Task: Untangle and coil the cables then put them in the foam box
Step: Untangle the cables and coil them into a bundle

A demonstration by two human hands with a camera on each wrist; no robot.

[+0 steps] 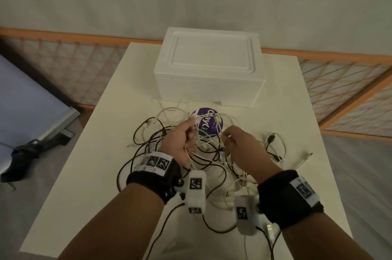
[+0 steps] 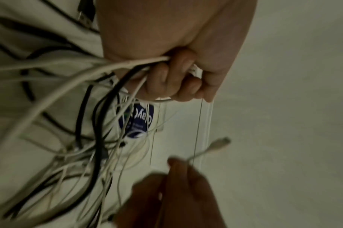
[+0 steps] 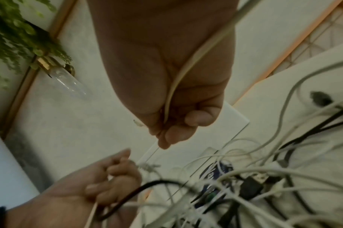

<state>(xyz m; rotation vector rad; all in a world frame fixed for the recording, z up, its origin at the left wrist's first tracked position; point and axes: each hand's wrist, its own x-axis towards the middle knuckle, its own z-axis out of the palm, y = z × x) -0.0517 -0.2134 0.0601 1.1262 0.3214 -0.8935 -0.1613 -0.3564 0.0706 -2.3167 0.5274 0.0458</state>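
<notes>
A tangle of black and white cables [image 1: 203, 153] lies in the middle of the white table [image 1: 118, 111]. The white foam box [image 1: 209, 67] stands behind it with its lid on. My left hand [image 1: 186, 134] is raised over the pile, and in the left wrist view my left hand [image 2: 176, 77] has its fingers curled round several white and black cables [image 2: 116, 67]. My right hand [image 1: 231, 136] pinches a white cable [image 3: 186, 67] that runs through my fist; in the right wrist view my right hand [image 3: 172, 128] is closed on it. That cable's plug end [image 2: 219, 144] sticks out past my right fingers.
A round purple label [image 1: 209, 122] lies under the cables, in front of the box. An orange lattice screen [image 1: 80, 64] runs behind the table. A dark bag [image 1: 31, 149] lies on the floor at the left. A plant [image 3: 20, 35] hangs on the wall.
</notes>
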